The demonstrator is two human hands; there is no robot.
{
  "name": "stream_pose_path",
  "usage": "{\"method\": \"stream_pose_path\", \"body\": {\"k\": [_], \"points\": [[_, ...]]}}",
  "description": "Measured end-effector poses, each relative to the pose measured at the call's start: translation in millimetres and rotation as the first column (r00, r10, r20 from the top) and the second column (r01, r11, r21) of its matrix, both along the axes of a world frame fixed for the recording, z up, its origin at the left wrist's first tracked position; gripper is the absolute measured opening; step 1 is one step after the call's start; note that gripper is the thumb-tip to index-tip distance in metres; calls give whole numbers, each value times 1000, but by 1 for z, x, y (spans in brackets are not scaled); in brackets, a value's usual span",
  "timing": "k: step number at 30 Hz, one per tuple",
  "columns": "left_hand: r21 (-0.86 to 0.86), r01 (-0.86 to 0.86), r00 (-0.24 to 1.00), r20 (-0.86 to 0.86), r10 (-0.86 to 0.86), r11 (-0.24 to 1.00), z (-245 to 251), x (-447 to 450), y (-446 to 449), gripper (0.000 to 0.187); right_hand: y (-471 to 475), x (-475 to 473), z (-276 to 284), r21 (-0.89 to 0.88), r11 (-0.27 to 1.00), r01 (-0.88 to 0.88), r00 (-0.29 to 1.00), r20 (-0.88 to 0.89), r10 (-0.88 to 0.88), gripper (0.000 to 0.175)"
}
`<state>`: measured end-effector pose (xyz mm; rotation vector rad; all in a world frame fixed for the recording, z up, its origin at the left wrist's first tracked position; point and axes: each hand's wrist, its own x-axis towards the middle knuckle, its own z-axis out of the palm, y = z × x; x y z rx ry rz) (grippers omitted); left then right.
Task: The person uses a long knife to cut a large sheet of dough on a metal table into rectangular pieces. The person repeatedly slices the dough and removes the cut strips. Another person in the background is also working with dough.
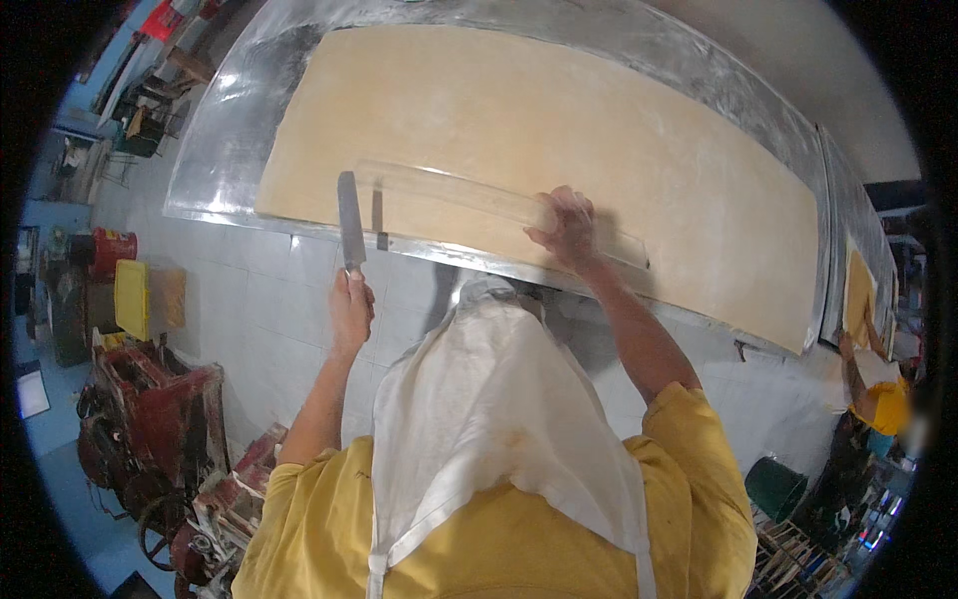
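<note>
A large sheet of rolled dough (509, 112) covers most of the metal-topped table in front of me. My left hand (352, 308) grips the handle of a broad, blunt-tipped knife (349, 217), its blade pointing up beside the near edge of the dough. My right hand (566, 228) is over the front part of the sheet, on a long clear plastic strip (441, 187) that looks like a ruler. The strip lies roughly along the table's near edge; whether it rests flat on the dough I cannot tell. The fingers hide part of it.
The metal table (224, 150) has a raised-looking near edge. Old red machinery (153, 404) with a wheel stands at left, near a tub with a yellow lid (132, 299). A co-worker in a yellow shirt (883, 404) is at another table on the right. A green bin (776, 487) stands behind right.
</note>
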<state>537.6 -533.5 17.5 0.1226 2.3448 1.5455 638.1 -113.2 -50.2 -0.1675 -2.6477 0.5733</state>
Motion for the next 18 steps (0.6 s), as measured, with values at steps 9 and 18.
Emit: {"method": "stream_pose_path", "body": {"k": [9, 18], "points": [[61, 4, 996, 87, -9, 998, -24, 22, -28, 42, -58, -4, 6, -9, 999, -41, 990, 134, 42, 68], [21, -4, 997, 78, 3, 1000, -29, 15, -37, 42, -56, 3, -6, 36, 999, -38, 998, 47, 36, 69]]}}
